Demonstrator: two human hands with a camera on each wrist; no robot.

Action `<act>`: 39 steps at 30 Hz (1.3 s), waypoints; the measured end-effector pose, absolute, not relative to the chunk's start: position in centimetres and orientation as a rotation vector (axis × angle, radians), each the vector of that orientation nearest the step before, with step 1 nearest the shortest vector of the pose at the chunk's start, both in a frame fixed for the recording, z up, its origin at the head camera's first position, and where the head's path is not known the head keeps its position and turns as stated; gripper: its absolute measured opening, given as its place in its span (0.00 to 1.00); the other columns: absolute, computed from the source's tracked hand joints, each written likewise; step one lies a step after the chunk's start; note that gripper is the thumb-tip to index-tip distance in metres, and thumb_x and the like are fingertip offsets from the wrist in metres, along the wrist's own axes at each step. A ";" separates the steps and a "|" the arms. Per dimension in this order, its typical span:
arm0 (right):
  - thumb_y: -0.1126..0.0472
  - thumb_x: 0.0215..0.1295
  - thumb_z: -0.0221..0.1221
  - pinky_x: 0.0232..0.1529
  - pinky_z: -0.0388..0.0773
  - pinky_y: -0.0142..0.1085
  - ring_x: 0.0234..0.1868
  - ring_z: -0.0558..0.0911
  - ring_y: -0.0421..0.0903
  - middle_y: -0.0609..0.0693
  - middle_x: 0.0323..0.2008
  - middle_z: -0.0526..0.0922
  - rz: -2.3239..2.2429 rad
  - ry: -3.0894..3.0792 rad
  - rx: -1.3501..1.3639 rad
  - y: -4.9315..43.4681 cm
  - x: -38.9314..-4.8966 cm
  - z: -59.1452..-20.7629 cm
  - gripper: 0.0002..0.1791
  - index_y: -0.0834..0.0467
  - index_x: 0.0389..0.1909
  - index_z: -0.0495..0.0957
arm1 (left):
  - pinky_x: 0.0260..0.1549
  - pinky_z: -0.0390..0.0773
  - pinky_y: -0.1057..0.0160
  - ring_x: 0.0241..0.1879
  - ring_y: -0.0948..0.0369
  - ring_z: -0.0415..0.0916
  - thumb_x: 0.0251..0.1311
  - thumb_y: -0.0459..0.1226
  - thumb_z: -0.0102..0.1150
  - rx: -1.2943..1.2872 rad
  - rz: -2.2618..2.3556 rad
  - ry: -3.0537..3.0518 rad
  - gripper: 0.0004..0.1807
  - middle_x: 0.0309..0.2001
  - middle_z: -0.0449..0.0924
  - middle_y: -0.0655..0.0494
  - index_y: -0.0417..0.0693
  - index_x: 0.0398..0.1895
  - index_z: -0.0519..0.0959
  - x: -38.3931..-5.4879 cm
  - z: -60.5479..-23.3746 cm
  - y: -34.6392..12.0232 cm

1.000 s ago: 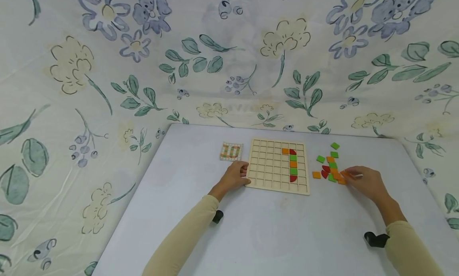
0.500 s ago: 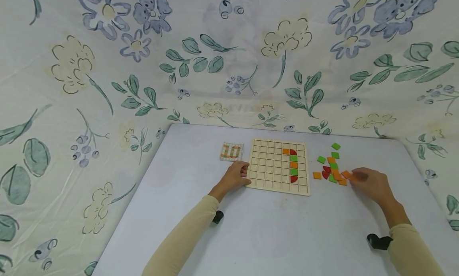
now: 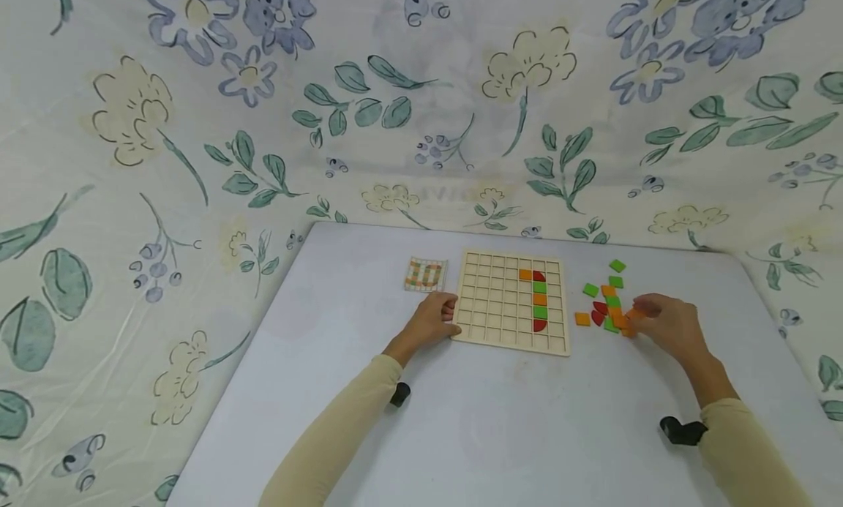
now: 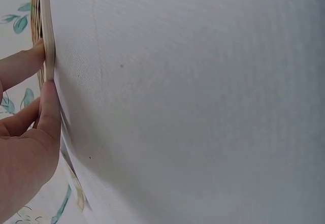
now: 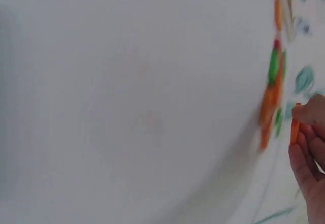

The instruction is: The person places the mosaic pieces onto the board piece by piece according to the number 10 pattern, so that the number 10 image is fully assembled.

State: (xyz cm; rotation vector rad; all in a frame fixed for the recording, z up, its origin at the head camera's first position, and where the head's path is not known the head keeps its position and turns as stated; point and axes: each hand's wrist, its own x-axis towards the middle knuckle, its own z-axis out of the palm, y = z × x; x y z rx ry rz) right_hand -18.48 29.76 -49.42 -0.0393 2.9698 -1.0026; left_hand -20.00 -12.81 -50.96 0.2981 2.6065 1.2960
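Note:
A pale wooden grid board [image 3: 494, 298] lies on the table, with a column of red, green and orange tiles and one more orange tile [image 3: 525, 274] set in its cells. My left hand [image 3: 431, 320] grips the board's left edge near the front corner. In the left wrist view, thumb and finger of that hand [image 4: 35, 127] meet the board's rim [image 4: 49, 36]. Right of the board, my right hand [image 3: 672, 328] pinches an orange square tile [image 5: 295, 131] between thumb and fingers, just above the loose tiles. Its other fingers are curled in behind the tile.
Several loose tiles [image 3: 613, 301] in green, orange and red are scattered right of the board, some overlapping. A small checked card [image 3: 424, 274] lies beyond the left hand. Floral cloth [image 3: 448, 126] hangs behind the white table [image 3: 474, 426].
My right hand has lifted the orange tile off the right side of the pile and shifted slightly left and away from me. The left hand stays on the board.

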 end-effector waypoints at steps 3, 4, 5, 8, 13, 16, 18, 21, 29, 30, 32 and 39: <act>0.64 0.57 0.67 0.47 0.80 0.54 0.48 0.79 0.62 0.66 0.47 0.82 -1.062 2.971 -0.201 26.3 -18.8 -49.0 0.22 0.69 0.52 0.78 | 0.48 0.79 0.66 0.47 0.54 0.73 0.48 0.24 0.71 0.301 1.274 2.623 0.35 0.48 0.71 0.45 0.29 0.62 0.69 -20.0 -51.0 -12.9; 0.65 0.57 0.68 0.46 0.81 0.53 0.47 0.80 0.60 0.64 0.46 0.83 -1.069 2.975 -0.270 25.1 -18.9 -49.0 0.22 0.69 0.51 0.79 | 0.47 0.79 0.66 0.47 0.54 0.73 0.48 0.24 0.71 0.302 1.272 2.627 0.35 0.48 0.71 0.45 0.29 0.61 0.69 -20.0 -51.0 -12.9; 0.65 0.56 0.68 0.45 0.82 0.52 0.46 0.81 0.59 0.62 0.45 0.83 -1.073 2.978 -0.327 23.8 -19.0 -49.1 0.21 0.68 0.51 0.80 | 0.47 0.79 0.67 0.47 0.54 0.73 0.48 0.24 0.71 0.305 1.270 2.630 0.35 0.48 0.71 0.45 0.29 0.61 0.69 -20.0 -51.0 -12.8; 0.64 0.54 0.70 0.45 0.82 0.49 0.44 0.81 0.55 0.58 0.44 0.84 -1.088 2.955 -0.448 20.3 -19.2 -49.6 0.21 0.65 0.50 0.81 | 0.47 0.80 0.66 0.47 0.54 0.73 0.48 0.24 0.71 0.313 1.278 2.630 0.35 0.48 0.71 0.44 0.29 0.61 0.69 -20.0 -51.0 -12.8; 0.63 0.53 0.72 0.49 0.81 0.47 0.44 0.82 0.52 0.55 0.43 0.85 -1.143 2.883 -0.523 16.3 -19.3 -50.5 0.20 0.62 0.48 0.83 | 0.47 0.80 0.65 0.47 0.53 0.73 0.47 0.24 0.71 0.346 1.296 2.619 0.34 0.48 0.71 0.43 0.28 0.61 0.70 -20.0 -51.2 -12.7; 0.63 0.53 0.72 0.50 0.81 0.47 0.44 0.82 0.50 0.52 0.43 0.85 -1.152 2.857 -0.540 15.2 -19.4 -50.9 0.19 0.61 0.47 0.84 | 0.47 0.80 0.67 0.47 0.53 0.73 0.48 0.24 0.71 0.349 1.297 2.613 0.34 0.48 0.71 0.44 0.28 0.61 0.70 -20.1 -51.5 -12.7; 0.63 0.54 0.72 0.50 0.81 0.46 0.44 0.82 0.48 0.51 0.43 0.85 -1.136 2.857 -0.567 14.9 -19.5 -51.2 0.18 0.61 0.47 0.84 | 0.47 0.80 0.67 0.47 0.53 0.73 0.47 0.24 0.71 0.348 1.301 2.614 0.34 0.48 0.71 0.44 0.28 0.61 0.70 -20.1 -51.6 -12.7; 0.63 0.54 0.72 0.49 0.82 0.44 0.43 0.82 0.47 0.50 0.42 0.85 -1.133 2.852 -0.610 14.6 -19.7 -51.3 0.17 0.60 0.46 0.85 | 0.47 0.80 0.67 0.47 0.54 0.73 0.47 0.24 0.72 0.335 1.300 2.620 0.34 0.47 0.72 0.44 0.28 0.60 0.70 -20.2 -51.5 -12.8; 0.63 0.56 0.71 0.44 0.83 0.41 0.39 0.81 0.45 0.49 0.39 0.86 -1.118 2.827 -0.673 14.7 -20.1 -51.3 0.13 0.60 0.42 0.86 | 0.47 0.79 0.66 0.46 0.55 0.73 0.46 0.25 0.72 0.323 1.255 2.644 0.35 0.47 0.72 0.45 0.29 0.60 0.70 -20.2 -51.0 -12.8; 0.63 0.56 0.71 0.44 0.83 0.41 0.39 0.81 0.45 0.49 0.38 0.86 -1.109 2.828 -0.681 14.7 -20.1 -51.3 0.12 0.60 0.41 0.87 | 0.47 0.79 0.66 0.46 0.55 0.73 0.47 0.25 0.72 0.322 1.252 2.644 0.35 0.47 0.72 0.45 0.29 0.60 0.70 -20.2 -51.0 -12.8; 0.63 0.56 0.71 0.43 0.83 0.40 0.39 0.81 0.46 0.49 0.38 0.86 -1.081 2.823 -0.716 14.8 -20.3 -51.3 0.10 0.60 0.40 0.87 | 0.47 0.79 0.66 0.46 0.55 0.73 0.47 0.25 0.73 0.316 1.248 2.642 0.35 0.47 0.71 0.45 0.29 0.61 0.70 -20.2 -50.9 -12.8; 0.65 0.59 0.68 0.47 0.82 0.40 0.47 0.81 0.49 0.49 0.44 0.85 -0.898 2.799 -0.872 15.0 -20.6 -51.1 0.09 0.61 0.41 0.87 | 0.48 0.79 0.66 0.46 0.55 0.73 0.47 0.25 0.73 0.306 1.241 2.641 0.35 0.47 0.71 0.46 0.30 0.61 0.70 -20.2 -50.8 -12.7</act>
